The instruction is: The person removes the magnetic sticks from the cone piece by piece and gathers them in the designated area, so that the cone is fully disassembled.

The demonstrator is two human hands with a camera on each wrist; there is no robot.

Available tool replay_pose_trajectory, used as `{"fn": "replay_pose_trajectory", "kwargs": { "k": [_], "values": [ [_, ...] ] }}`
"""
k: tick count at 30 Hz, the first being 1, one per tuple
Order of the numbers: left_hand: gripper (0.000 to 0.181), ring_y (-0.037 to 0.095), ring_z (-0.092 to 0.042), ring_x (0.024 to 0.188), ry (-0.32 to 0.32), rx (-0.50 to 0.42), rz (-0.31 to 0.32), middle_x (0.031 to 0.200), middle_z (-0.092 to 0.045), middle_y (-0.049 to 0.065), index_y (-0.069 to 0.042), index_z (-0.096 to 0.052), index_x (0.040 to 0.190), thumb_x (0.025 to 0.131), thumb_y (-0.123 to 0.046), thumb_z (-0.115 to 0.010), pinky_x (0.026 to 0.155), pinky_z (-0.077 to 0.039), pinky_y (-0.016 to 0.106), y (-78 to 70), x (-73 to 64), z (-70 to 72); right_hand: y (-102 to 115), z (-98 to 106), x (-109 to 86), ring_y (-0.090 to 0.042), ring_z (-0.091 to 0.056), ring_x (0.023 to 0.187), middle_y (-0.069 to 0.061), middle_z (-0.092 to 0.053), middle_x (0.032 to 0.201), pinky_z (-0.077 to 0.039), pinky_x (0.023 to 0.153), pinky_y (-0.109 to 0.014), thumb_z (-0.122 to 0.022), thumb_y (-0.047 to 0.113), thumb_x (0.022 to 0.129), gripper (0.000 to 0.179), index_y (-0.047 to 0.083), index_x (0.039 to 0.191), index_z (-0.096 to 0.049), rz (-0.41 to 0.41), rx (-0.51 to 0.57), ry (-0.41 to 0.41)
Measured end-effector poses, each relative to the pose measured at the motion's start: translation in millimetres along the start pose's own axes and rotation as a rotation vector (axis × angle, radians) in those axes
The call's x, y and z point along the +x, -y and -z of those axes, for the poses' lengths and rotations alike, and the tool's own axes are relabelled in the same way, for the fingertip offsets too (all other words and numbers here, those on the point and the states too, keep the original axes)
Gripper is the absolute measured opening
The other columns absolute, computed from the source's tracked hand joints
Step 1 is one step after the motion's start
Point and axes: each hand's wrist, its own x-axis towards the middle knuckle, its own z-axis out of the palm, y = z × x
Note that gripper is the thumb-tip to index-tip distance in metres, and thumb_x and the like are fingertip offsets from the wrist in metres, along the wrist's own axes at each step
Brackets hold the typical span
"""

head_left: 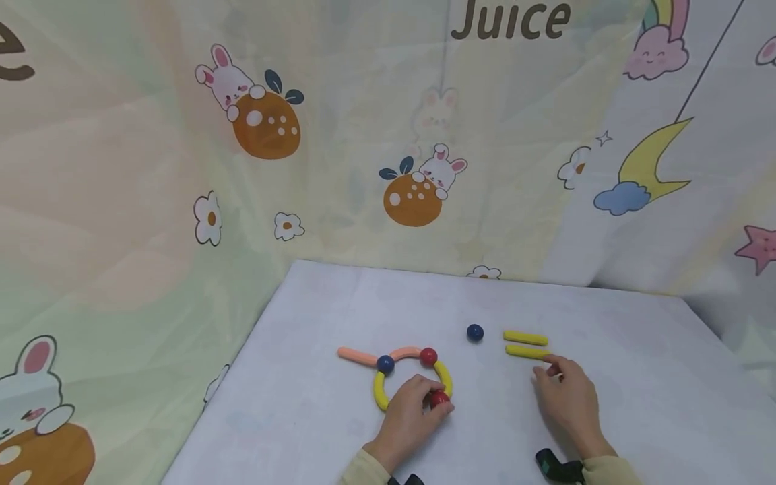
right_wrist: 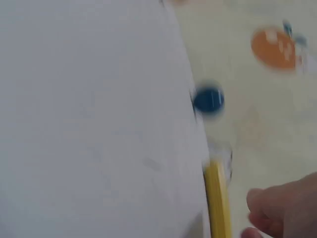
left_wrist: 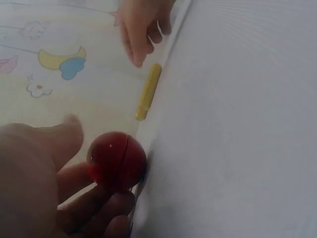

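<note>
My left hand (head_left: 407, 419) holds a red ball (head_left: 439, 399) at the lower right of a ring of parts; in the left wrist view the fingers curl behind this ball (left_wrist: 117, 161). The ring has a blue ball (head_left: 385, 364), a second red ball (head_left: 428, 356), a curved pink rod (head_left: 404, 352) and curved yellow rods (head_left: 444, 378). A straight pink rod (head_left: 356, 356) sticks out from the blue ball. My right hand (head_left: 570, 399) is over the right end of the nearer straight yellow rod (head_left: 526, 351), fingers loosely bent. My left hand hides the ring's lower part.
Behind the nearer yellow rod lies another straight yellow rod (head_left: 525, 337), with a loose blue ball (head_left: 475, 333) to its left. Everything lies on a white table (head_left: 291, 431). A printed cloth (head_left: 339, 128) hangs along its back and left side.
</note>
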Motion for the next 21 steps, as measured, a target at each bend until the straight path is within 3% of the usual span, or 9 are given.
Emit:
{"fn": "replay_pose_trajectory", "kwargs": {
  "k": [3,7,10,13,17,21],
  "values": [
    [0.028,0.001,-0.055,0.089,0.006,-0.035,-0.041,0.099,-0.061,-0.017,-0.019,-0.067,0.118,0.096,-0.035,-0.061,0.08,-0.049,0.023,-1.1,-0.6,0.7,34.6,-14.8,-30.1,-0.019,-0.054,0.078,-0.004,-0.061,0.089,-0.042,0.066,-0.032,-0.065,0.026,0.092,0.035,0.005,0.12,-0.064,0.05,0.023,0.098],
    [0.027,0.003,-0.06,0.101,0.026,-0.058,-0.074,0.108,-0.066,-0.014,-0.018,-0.066,0.123,0.101,-0.027,-0.053,0.091,-0.05,0.03,-2.5,-0.9,0.7,72.2,-35.1,-60.8,-0.012,-0.047,0.073,0.004,-0.057,0.089,-0.039,0.062,-0.026,-0.071,0.049,0.085,0.055,0.01,0.124,-0.063,0.099,0.013,0.273],
    [0.026,0.003,-0.061,0.106,0.035,-0.069,-0.079,0.111,-0.068,-0.013,-0.018,-0.067,0.123,0.102,-0.022,-0.052,0.093,-0.05,0.031,-2.8,-0.1,0.3,86.4,-45.0,-69.7,-0.011,-0.043,0.069,0.004,-0.055,0.087,-0.035,0.057,-0.025,-0.076,0.052,0.078,0.063,0.01,0.123,-0.064,0.141,-0.022,0.275],
    [0.024,0.0,-0.06,0.099,0.019,-0.07,-0.071,0.108,-0.068,-0.013,-0.018,-0.068,0.121,0.1,-0.019,-0.055,0.088,-0.051,0.027,-3.1,0.5,-0.1,88.6,-49.2,-70.1,-0.012,-0.044,0.067,0.002,-0.056,0.086,-0.036,0.056,-0.024,-0.079,0.04,0.078,0.055,0.008,0.121,-0.065,0.146,-0.043,0.22],
    [0.021,0.001,-0.057,0.087,-0.06,-0.048,-0.073,0.103,-0.068,-0.012,-0.019,-0.069,0.116,0.096,-0.018,-0.062,0.076,-0.05,0.022,-3.5,0.8,0.2,83.3,-48.4,-67.9,-0.013,-0.047,0.071,0.002,-0.059,0.089,-0.039,0.059,-0.025,-0.077,0.029,0.079,0.048,0.008,0.12,-0.066,0.103,-0.017,0.195],
    [0.023,0.006,-0.056,0.103,-0.155,0.061,-0.16,0.111,-0.067,-0.012,-0.021,-0.07,0.114,0.091,-0.015,-0.069,0.088,-0.051,0.029,-2.8,0.7,0.8,80.1,-48.2,-69.6,-0.011,-0.047,0.075,0.005,-0.061,0.093,-0.04,0.061,-0.025,-0.078,0.029,0.079,0.046,0.011,0.12,-0.067,0.128,0.026,0.221]
  ]
}}
